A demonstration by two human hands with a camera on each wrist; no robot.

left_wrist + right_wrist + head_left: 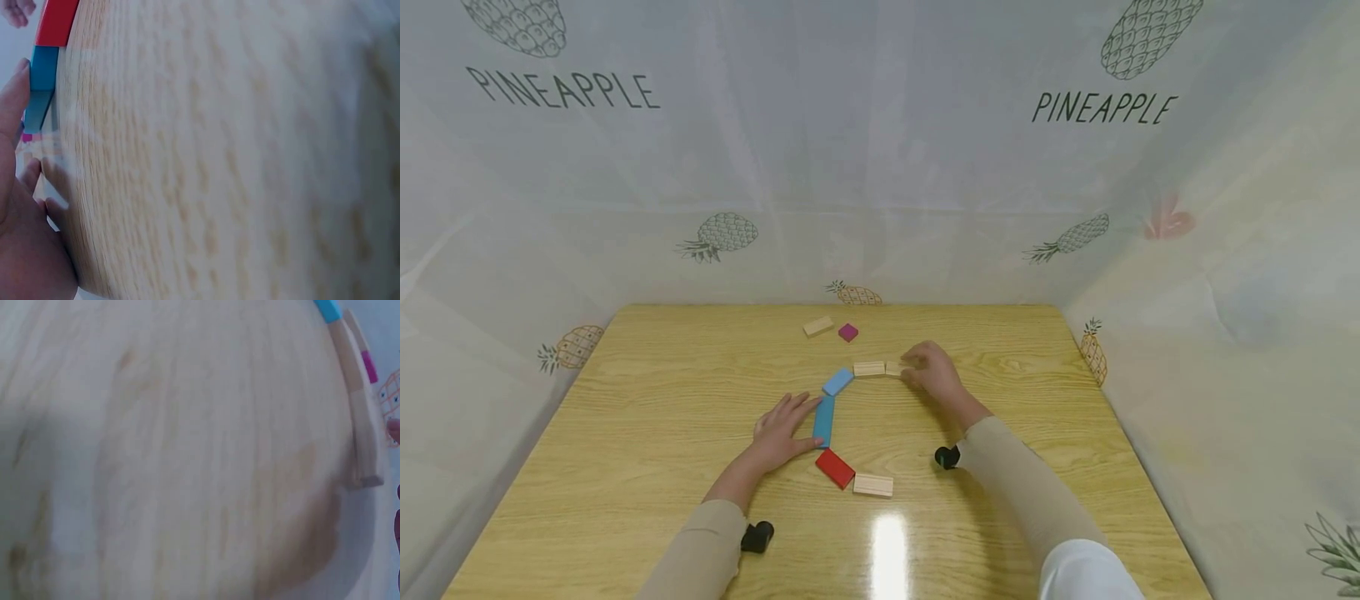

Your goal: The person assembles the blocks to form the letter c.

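Observation:
Several flat blocks lie in a curved row on the wooden table (647, 433): a plain wooden block (872, 485), a red block (835, 468), a blue block (823, 421), a light blue block (837, 382) and two plain wooden blocks (868, 368). My left hand (797, 417) lies flat with straight fingers against the blue block's left side; the left wrist view shows that blue block (42, 75) beside the red block (56, 22). My right hand (912, 367) has curled fingers pinching the last wooden block (893, 367) at the row's right end.
A loose wooden block (817, 326) and a small magenta block (847, 332) lie apart near the table's far edge. White sheeting printed with pineapples (880, 167) walls in the table at the back and both sides. Small black wrist cameras (757, 537) sit by each sleeve.

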